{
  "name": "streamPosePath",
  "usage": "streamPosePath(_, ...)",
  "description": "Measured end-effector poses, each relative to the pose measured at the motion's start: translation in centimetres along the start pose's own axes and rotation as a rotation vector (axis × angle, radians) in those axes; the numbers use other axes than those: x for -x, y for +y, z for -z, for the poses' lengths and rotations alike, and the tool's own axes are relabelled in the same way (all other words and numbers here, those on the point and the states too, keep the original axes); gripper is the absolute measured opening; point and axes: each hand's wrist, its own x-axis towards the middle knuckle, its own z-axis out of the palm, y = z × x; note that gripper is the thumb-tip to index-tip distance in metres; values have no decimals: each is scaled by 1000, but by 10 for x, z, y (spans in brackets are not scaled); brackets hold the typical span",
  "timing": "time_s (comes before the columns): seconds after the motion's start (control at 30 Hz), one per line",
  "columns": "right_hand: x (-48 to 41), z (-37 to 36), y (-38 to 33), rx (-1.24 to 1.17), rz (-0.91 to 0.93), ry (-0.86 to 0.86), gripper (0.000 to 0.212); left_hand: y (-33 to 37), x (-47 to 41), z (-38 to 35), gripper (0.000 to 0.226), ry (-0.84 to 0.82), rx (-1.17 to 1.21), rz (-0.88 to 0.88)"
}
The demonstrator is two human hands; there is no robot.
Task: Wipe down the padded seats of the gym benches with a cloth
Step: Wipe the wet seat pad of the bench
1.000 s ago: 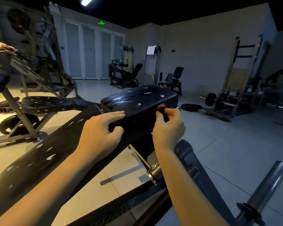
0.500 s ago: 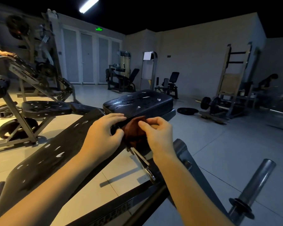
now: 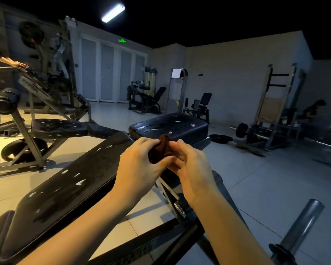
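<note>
A small dark reddish-brown cloth [image 3: 161, 148] is bunched between my two hands, above the gap where the bench's long back pad meets its seat. My left hand [image 3: 139, 167] pinches the cloth from the left with thumb and fingers. My right hand [image 3: 191, 165] holds it from the right, fingers curled under it. The black padded seat [image 3: 170, 125] lies just beyond my hands, shiny with light streaks. The long black back pad [image 3: 65, 188] slopes down toward the lower left under my left forearm.
A second bench with a black seat [image 3: 57, 127] stands to the left under a plate-loaded machine. A steel bar sleeve [image 3: 302, 222] sticks up at lower right. A weight plate [image 3: 221, 139] and barbell [image 3: 246, 131] lie on the tiled floor. Another person's hand [image 3: 13, 63] rests on the left machine.
My hands came together and lifted slightly. The cloth, first a small piece in my right fingers at the seat's edge, is now gathered between both hands.
</note>
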Motion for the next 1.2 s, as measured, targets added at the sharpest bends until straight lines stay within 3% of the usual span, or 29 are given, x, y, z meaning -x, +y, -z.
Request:
streamPosePath(0.23, -15, 25, 4, 92, 33, -58, 41, -11, -22, 3, 12, 40, 149, 220)
streamPosePath(0.37, -41, 51, -8, 327, 204, 115, 23, -33, -61, 14, 13, 97, 307, 438)
streamPosePath(0.43, -63, 63, -12, 496, 299, 233, 14, -43, -89, 16, 11, 59, 240, 501)
streamPosePath(0.5, -88, 71, -11, 626, 337, 320, 10, -50, -111, 14, 11, -29, 71, 457)
streamPosePath(0.6, -129, 79, -7, 679, 341, 418, 28, -55, -131, 6, 21, -187, -89, 347)
streamPosePath(0.7, -159, 75, -6, 617, 313, 475, 34, -55, -140, 2, 17, -354, -16, 287)
streamPosePath(0.77, -173, 67, -6, 517, 309, 504, 27, -56, -143, 0, 14, -423, -22, 225)
streamPosePath(0.9, -183, 58, 8, 420, 367, 572, 16, -67, -140, -17, 16, -434, -156, 131)
streamPosePath(1.03, -187, 60, 20, 450, 426, 578, 36, -77, -129, -26, 28, -330, -128, -22)
streamPosePath(1.2, -193, 63, 21, 466, 443, 575, 53, -92, -133, -29, 21, -341, -51, -106)
